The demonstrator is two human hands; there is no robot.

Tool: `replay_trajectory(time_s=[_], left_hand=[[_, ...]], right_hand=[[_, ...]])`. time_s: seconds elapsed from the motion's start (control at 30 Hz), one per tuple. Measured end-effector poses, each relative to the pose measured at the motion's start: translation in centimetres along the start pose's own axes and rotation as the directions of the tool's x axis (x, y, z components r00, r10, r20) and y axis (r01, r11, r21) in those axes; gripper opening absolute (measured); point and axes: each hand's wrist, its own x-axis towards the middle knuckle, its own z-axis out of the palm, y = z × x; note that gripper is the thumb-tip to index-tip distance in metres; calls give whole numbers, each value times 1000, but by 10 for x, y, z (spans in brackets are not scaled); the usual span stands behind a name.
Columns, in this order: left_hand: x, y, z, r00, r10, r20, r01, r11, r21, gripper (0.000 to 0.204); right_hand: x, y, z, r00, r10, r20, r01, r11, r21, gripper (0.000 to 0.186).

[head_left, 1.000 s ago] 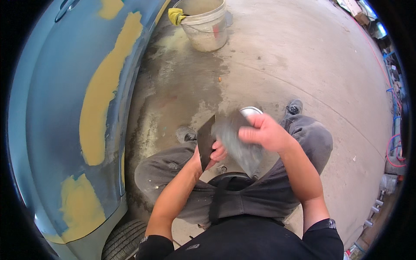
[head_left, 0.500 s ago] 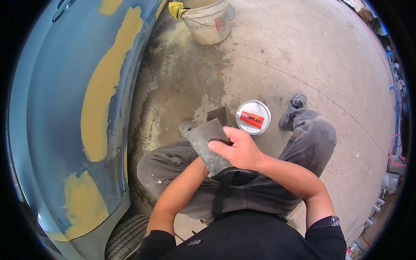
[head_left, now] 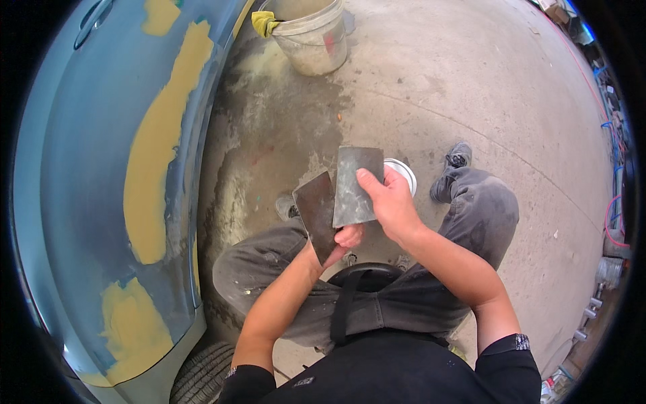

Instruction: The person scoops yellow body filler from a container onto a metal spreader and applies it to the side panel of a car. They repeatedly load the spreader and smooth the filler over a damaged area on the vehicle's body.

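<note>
My left hand [head_left: 342, 242] grips a dark, flat, rectangular spreader plate [head_left: 314, 210], held tilted between my knees. Just to its right, my right hand [head_left: 391, 205] is closed on a paler grey, stained spreader plate [head_left: 348, 200], thumb across its face. Behind that hand a round tin with a white lid [head_left: 409, 174] stands on the floor, mostly hidden.
A blue car body [head_left: 81, 188] with yellowish filler patches [head_left: 158, 168] runs along my left, above a tyre [head_left: 198, 374]. A dirty bucket [head_left: 306, 44] with a yellow cloth [head_left: 264, 23] stands ahead. Hoses [head_left: 612, 225] and clutter line the far right.
Since half a second ago my right hand has moved forward and the grey plate now stands beside the dark one rather than overlapping it. The red packet on the lid is now hidden.
</note>
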Motion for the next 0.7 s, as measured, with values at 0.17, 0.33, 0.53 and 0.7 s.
replay_trajectory(time_s=[0.17, 0.33, 0.53, 0.7], left_hand=[[6, -10, 8, 806, 95, -585, -23, 991, 131, 31], [0, 21, 11, 769, 95, -632, -27, 993, 117, 49], [1, 30, 19, 593, 465, -658, -72, 844, 532, 25], [-2, 33, 33, 556, 621, -553, -6, 668, 744, 19]], right_hand=[[-8, 0, 1, 922, 56, 384, 23, 980, -200, 26], [4, -20, -18, 998, -58, 34, 59, 998, -21, 41], [16, -34, -49, 981, -6, 196, -81, 899, 429, 55], [18, -28, -49, 989, 5, 148, -8, 1000, 18, 60]])
